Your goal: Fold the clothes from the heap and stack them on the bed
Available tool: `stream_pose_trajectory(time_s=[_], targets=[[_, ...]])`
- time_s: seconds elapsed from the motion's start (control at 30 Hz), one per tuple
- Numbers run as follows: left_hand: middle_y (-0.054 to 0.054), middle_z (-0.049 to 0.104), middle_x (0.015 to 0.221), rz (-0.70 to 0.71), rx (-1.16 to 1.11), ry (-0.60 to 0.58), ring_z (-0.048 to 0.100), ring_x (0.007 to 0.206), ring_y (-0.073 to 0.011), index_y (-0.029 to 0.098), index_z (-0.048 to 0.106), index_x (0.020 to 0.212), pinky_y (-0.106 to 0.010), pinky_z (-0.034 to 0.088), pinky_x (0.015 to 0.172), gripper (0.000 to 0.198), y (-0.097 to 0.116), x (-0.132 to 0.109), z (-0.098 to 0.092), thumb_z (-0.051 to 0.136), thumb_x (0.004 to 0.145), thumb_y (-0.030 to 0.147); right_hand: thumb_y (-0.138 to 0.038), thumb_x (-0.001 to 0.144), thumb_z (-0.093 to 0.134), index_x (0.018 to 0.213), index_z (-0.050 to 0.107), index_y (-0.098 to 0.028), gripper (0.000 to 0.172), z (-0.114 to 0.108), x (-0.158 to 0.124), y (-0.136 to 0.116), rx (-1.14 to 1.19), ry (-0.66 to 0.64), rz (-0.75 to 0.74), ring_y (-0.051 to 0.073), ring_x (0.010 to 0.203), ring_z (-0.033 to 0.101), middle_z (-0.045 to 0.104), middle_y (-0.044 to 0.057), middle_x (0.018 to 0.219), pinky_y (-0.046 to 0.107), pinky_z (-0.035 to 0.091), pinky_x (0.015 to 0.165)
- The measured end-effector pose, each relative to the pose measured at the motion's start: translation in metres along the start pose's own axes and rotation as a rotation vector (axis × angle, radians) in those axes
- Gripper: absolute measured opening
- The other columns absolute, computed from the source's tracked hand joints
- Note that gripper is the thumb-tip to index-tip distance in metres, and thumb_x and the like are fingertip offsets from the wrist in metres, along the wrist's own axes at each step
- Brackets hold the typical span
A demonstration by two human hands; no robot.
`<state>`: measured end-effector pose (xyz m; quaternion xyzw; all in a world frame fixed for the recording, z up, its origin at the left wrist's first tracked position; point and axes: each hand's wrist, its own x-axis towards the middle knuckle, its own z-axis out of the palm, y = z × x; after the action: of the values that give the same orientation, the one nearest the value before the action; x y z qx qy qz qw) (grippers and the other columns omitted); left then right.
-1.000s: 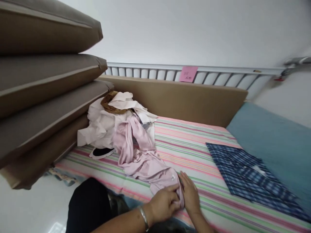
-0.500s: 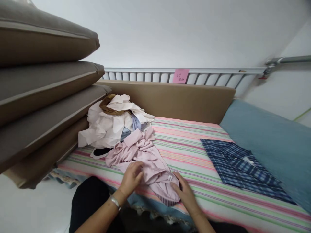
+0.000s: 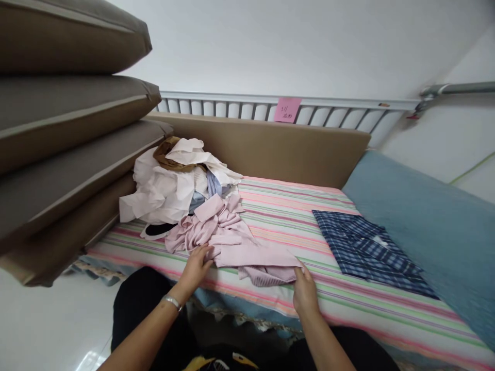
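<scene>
A pale pink shirt [image 3: 247,252] lies crumpled near the front edge of the striped bed sheet [image 3: 294,216]. My left hand [image 3: 198,264] pinches the shirt's left edge, a bracelet on its wrist. My right hand [image 3: 305,288] grips the shirt's right corner, fingers closed on the cloth. The stretch of shirt between both hands is pulled fairly flat, while the rest bunches up toward the clothes pile.
A heap of white, blue and brown clothes [image 3: 174,180] sits at the back left. Stacked brown cushions [image 3: 65,134] lean at the left. A folded blue plaid shirt [image 3: 367,250] lies to the right, beside a teal blanket [image 3: 425,216]. A brown backboard [image 3: 278,149] and white railing run behind.
My hands were together at one corner of the pink shirt; they have since moved apart, left hand going left and right hand right, spreading the cloth between them.
</scene>
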<state>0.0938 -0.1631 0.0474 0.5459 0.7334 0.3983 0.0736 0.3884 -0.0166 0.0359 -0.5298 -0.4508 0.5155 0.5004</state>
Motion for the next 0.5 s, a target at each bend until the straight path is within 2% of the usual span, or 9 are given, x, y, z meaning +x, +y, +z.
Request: stream_pose_trajectory(time_s=[0.07, 0.13, 0.2, 0.27, 0.37, 0.5], targets=[[-0.010, 0.058, 0.118, 0.055, -0.003, 0.056, 0.050, 0.113, -0.0228, 0.018, 0.058, 0.111, -0.044, 0.038, 0.099, 0.031, 0.007, -0.003, -0.002, 0.050, 0.081, 0.017, -0.047, 0.071, 0.054, 0.115, 0.058, -0.018, 0.054, -0.002, 0.003, 0.008, -0.008, -0.004, 0.016, 0.022, 0.099, 0.059, 0.067, 0.004, 0.107, 0.033, 0.047, 0.085], [-0.008, 0.061, 0.111, 0.159, -0.003, 0.064, 0.053, 0.107, -0.0212, 0.020, 0.059, 0.106, -0.042, 0.040, 0.095, 0.025, 0.021, -0.007, -0.002, 0.047, 0.084, 0.018, -0.047, 0.069, 0.056, 0.112, 0.060, -0.018, 0.053, -0.003, 0.005, 0.014, -0.012, -0.002, 0.022, 0.022, 0.095, 0.061, 0.069, 0.004, 0.101, 0.032, 0.048, 0.083], [-0.007, 0.061, 0.109, 0.270, 0.012, -0.019, 0.053, 0.105, -0.0206, 0.021, 0.058, 0.108, -0.040, 0.041, 0.092, 0.025, 0.040, -0.008, 0.001, 0.048, 0.085, 0.019, -0.047, 0.067, 0.057, 0.109, 0.061, -0.019, 0.051, -0.004, 0.007, 0.017, -0.011, 0.001, 0.026, 0.021, 0.095, 0.061, 0.070, 0.003, 0.099, 0.032, 0.048, 0.083], [-0.008, 0.058, 0.116, 0.339, 0.064, -0.123, 0.049, 0.109, -0.0221, 0.022, 0.054, 0.115, -0.041, 0.040, 0.093, 0.034, 0.061, -0.005, 0.008, 0.056, 0.081, 0.020, -0.047, 0.067, 0.058, 0.108, 0.062, -0.020, 0.049, -0.004, 0.007, 0.018, -0.007, 0.001, 0.026, 0.021, 0.097, 0.060, 0.069, 0.003, 0.101, 0.032, 0.047, 0.084], [-0.008, 0.054, 0.123, 0.346, 0.170, -0.181, 0.045, 0.114, -0.0257, 0.022, 0.050, 0.122, -0.045, 0.034, 0.097, 0.049, 0.084, 0.005, 0.020, 0.064, 0.075, 0.023, -0.046, 0.068, 0.059, 0.108, 0.063, -0.021, 0.048, -0.005, 0.004, 0.017, 0.016, -0.021, 0.020, 0.022, 0.102, 0.059, 0.069, 0.003, 0.103, 0.032, 0.046, 0.087], [-0.007, 0.060, 0.109, 0.374, 0.123, -0.210, 0.050, 0.101, -0.0235, 0.021, 0.058, 0.109, -0.041, 0.037, 0.091, 0.030, 0.096, 0.023, 0.025, 0.056, 0.082, 0.034, -0.044, 0.066, 0.061, 0.108, 0.064, -0.021, 0.048, -0.010, 0.000, 0.016, 0.071, -0.077, -0.009, 0.023, 0.099, 0.061, 0.070, 0.004, 0.098, 0.033, 0.048, 0.084]])
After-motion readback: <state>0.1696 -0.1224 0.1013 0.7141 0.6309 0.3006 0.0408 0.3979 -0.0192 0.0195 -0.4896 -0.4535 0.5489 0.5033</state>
